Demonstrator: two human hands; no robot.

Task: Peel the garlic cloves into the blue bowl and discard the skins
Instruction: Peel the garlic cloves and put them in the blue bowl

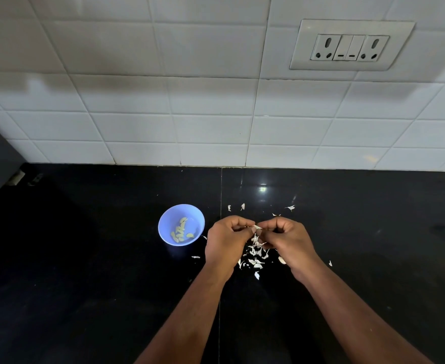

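Over the skins (255, 254), my left hand (228, 241) and right hand (287, 240) pinch one clove (256, 227), mid-peel; next, drop it in the blue bowl (163, 227).

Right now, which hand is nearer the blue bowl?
Left. The left hand sits just right of the blue bowl, close but not touching. The right hand is farther right, beyond the left, above the skins.

Left hand (226, 239), right hand (285, 239) — fingers curled, pinching

White tiled wall (163, 106) with switch-and-socket plate (351, 46) above glossy black, perhaps granite, countertop (84, 258).
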